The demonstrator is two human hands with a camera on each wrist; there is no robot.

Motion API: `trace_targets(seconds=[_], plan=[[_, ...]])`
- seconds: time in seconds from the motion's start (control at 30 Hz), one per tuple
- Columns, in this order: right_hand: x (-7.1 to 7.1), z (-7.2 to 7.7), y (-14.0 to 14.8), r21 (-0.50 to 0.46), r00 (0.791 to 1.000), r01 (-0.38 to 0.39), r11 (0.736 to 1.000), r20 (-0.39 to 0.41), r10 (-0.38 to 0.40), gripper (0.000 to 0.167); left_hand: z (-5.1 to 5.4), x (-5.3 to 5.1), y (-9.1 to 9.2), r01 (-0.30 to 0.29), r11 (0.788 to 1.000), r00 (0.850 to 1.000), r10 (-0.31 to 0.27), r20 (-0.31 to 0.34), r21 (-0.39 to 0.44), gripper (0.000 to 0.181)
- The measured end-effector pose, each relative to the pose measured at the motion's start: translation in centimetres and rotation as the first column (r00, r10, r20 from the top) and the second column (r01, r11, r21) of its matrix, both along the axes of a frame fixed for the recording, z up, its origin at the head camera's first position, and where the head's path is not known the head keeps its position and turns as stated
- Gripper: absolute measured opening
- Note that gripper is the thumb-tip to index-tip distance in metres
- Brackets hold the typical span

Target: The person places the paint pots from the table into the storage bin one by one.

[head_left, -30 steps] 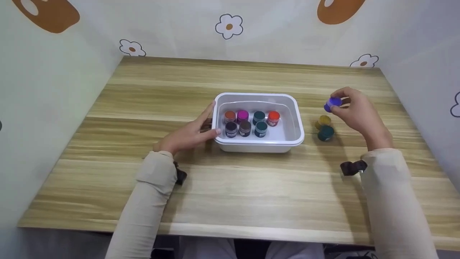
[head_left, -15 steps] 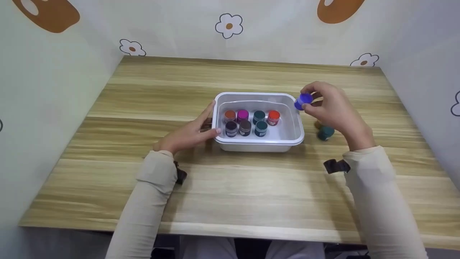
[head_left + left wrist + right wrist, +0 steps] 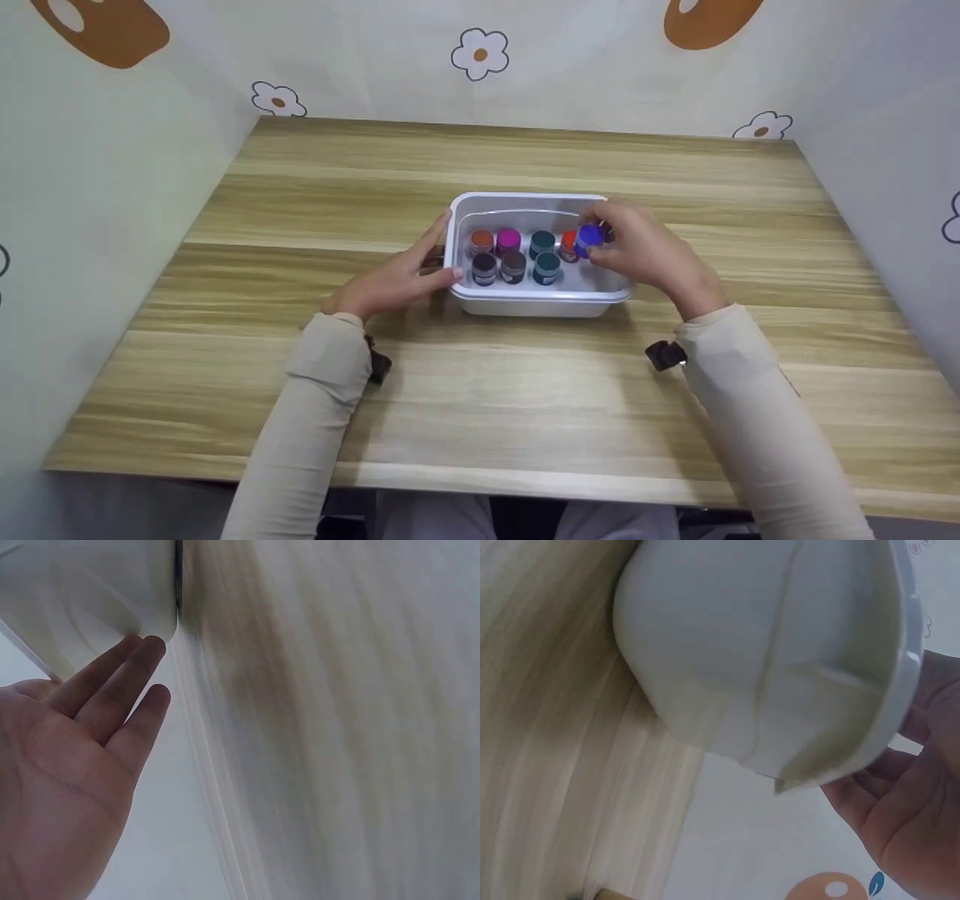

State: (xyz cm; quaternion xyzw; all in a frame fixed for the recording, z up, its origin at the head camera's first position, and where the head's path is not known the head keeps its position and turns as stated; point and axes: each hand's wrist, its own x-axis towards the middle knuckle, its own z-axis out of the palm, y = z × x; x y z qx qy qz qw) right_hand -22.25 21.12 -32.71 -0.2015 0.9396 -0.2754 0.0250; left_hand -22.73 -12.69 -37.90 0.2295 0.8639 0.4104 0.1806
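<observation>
Plainly, from where I stand, the right hand (image 3: pixel 645 251) pinches a blue jar (image 3: pixel 589 241) between thumb and fingers, holding it over the right end of a white tub (image 3: pixel 536 309). Whether the jar touches anything beneath, I cannot tell. It partly hides a red-lidded jar (image 3: pixel 569 246).

The tub looks like smooth, glossy plastic: rectangular, round-cornered, with a thick turned-out rim and a raised line running along its wall. The left hand (image 3: pixel 394 285) lies spread against its left end, fingers straight along the outer wall, thumb at the rim.

Inside, 7 squat cylindrical jars stand upright. At the back are an orange-brown-lidded jar (image 3: pixel 481 241), a magenta-lidded jar (image 3: pixel 508 241), a dark green-lidded jar (image 3: pixel 542 244) and the red-lidded jar; in front, a blackish-lidded jar (image 3: pixel 484 268), a brown-lidded jar (image 3: pixel 513 266) and a teal-lidded jar (image 3: pixel 547 268). Their lids are flat discs. Small pale labels show on the front 3, their print too tiny to read.

Streaky wood grain covers the tabletop (image 3: pixel 525 412); the backdrop (image 3: pixel 360 52) carries outlined flowers.
</observation>
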Motion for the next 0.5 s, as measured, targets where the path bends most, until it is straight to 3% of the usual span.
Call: trace_targets(seconds=[0.23, 0.5], plan=[[-0.2, -0.6, -1.2, 0.112, 0.999, -0.036, 0.993, -0.001, 0.037, 0.031, 0.0, 0.1, -0.1, -0.009, 1.0, 1.0, 0.009, -0.001, -0.003, 0.09], [-0.5, -1.2, -1.5, 0.212, 1.0, -0.01, 0.977, 0.028, 0.004, 0.027, -0.1, 0.1, -0.1, -0.004, 1.0, 1.0, 0.004, 0.0, 0.009, 0.091]])
